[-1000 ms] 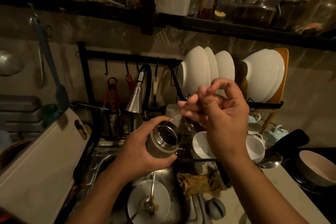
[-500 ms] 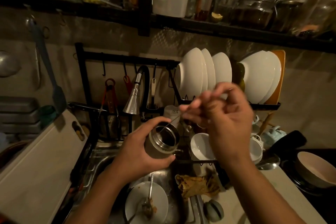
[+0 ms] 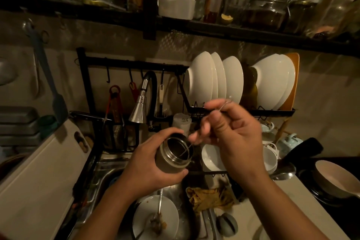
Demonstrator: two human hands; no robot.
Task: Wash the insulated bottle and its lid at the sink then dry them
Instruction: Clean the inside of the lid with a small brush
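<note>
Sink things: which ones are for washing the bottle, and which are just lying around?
For the job: bottle, gripped by left hand; thin wire tool, pinched by right hand, reaching into it; faucet; sink.
Lying about: dirty plate, spoon, racked white bowls, shelf jars.

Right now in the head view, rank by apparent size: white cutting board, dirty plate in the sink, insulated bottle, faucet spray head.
1. white cutting board
2. dirty plate and insulated bottle look alike; the bottle is nearer, so unranked
3. faucet spray head

Your one head-worn camera looks forward and down, close above the stainless steel sink (image 3: pixel 109 173) and black wire dish rack (image 3: pixel 272 112).
</note>
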